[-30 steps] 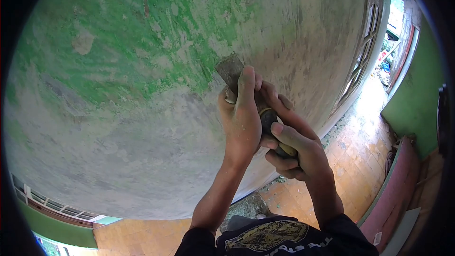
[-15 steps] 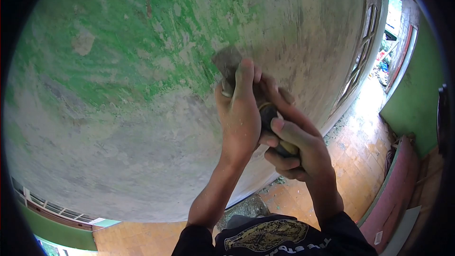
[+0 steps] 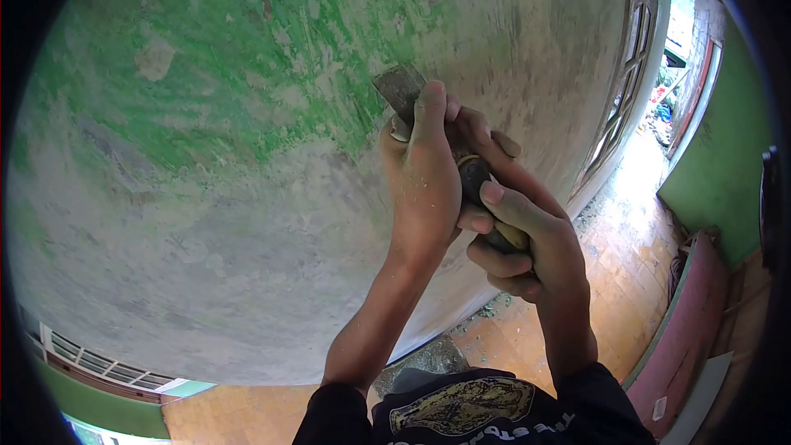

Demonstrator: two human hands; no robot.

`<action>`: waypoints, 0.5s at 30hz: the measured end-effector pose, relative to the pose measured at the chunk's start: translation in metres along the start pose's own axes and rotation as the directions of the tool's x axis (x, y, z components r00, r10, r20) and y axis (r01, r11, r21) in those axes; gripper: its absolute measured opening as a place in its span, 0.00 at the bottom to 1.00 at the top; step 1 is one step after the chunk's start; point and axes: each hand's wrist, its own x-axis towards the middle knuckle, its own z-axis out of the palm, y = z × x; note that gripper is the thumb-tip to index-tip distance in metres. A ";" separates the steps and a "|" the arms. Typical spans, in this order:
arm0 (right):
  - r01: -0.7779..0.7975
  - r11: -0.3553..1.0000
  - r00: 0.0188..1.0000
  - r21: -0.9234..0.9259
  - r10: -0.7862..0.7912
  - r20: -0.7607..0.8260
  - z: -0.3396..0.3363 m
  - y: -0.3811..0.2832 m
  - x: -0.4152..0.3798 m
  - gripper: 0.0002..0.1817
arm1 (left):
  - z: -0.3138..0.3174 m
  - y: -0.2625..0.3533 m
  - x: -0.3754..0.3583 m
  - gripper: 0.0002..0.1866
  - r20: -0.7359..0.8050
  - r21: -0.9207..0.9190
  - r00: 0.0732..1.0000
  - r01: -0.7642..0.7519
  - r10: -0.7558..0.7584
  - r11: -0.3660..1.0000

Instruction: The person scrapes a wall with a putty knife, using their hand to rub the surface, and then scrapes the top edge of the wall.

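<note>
With both hands I hold a scraper [image 3: 400, 92] against a wall [image 3: 272, 280] of patchy green paint and bare grey plaster. My left hand [image 3: 422, 173] is closed around the lower part of its flat metal blade, the thumb lying along it. Lower down, my right hand [image 3: 527, 239] wraps the dark and yellow handle [image 3: 475, 177]. The blade's broad end points up and left, where green paint meets bare plaster. Whether its edge touches the wall is hard to tell. Pale specks of dust cling to my left wrist.
An orange tiled floor [image 3: 593, 297] with green paint flakes runs along the wall's foot. To the right stand a pink panel [image 3: 684, 338] and a green wall [image 3: 725, 140]. A wooden-framed window [image 3: 630, 74] and a bright doorway lie at the upper right.
Both hands and the scraper have shifted slightly up and to the right in view. The blade, blurred before, now shows sharply. My grip looks the same.
</note>
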 end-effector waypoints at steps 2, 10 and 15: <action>0.006 1.000 1.000 0.016 -0.006 0.013 -0.001 0.001 -0.002 0.31 | -0.008 -0.007 -0.003 0.16 -0.005 -0.003 1.000 0.017 -0.017 1.000; 0.014 1.000 0.998 -0.005 -0.013 0.057 -0.007 0.007 0.002 0.31 | -0.005 -0.002 0.005 0.15 -0.028 0.011 0.999 0.019 -0.019 1.000; 0.081 0.997 0.994 -0.020 -0.079 0.072 0.004 -0.005 0.006 0.31 | 0.001 0.005 0.006 0.15 -0.012 0.047 1.000 -0.019 0.019 0.999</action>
